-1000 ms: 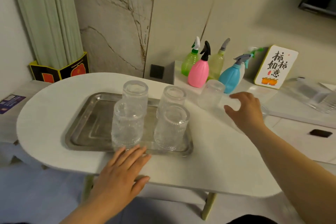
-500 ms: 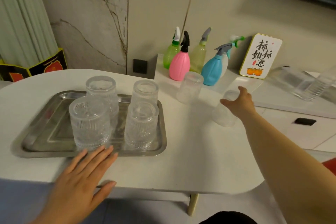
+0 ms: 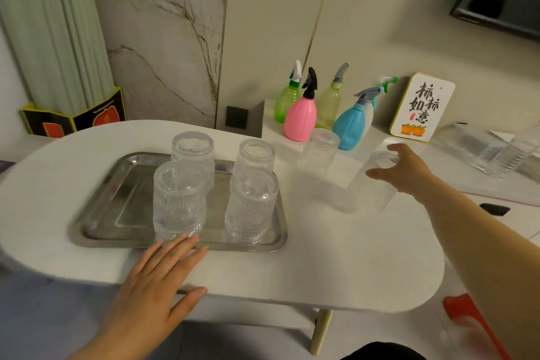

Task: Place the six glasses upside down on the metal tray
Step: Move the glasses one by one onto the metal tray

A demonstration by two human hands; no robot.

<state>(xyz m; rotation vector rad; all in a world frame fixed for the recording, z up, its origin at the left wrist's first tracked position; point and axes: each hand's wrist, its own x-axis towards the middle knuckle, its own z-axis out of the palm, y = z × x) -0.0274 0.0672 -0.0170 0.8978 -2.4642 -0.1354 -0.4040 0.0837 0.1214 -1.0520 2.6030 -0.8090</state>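
Here, left hand point(image 3: 152, 280) fingers flat on table point(image 3: 321, 257); right hand point(image 3: 409, 172) fingers round glass point(image 3: 371, 193); sign point(image 3: 423, 108) "柿柿如意"

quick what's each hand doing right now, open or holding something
Left hand: open, flat on the table by the metal tray.
Right hand: curved round a glass off the tray; firm grip cannot be told.

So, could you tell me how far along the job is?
Four ribbed clear glasses stand upside down on the rectangular metal tray. The right hand curls round a fifth glass on the white table; the sixth glass waits by the pink spray bottle.
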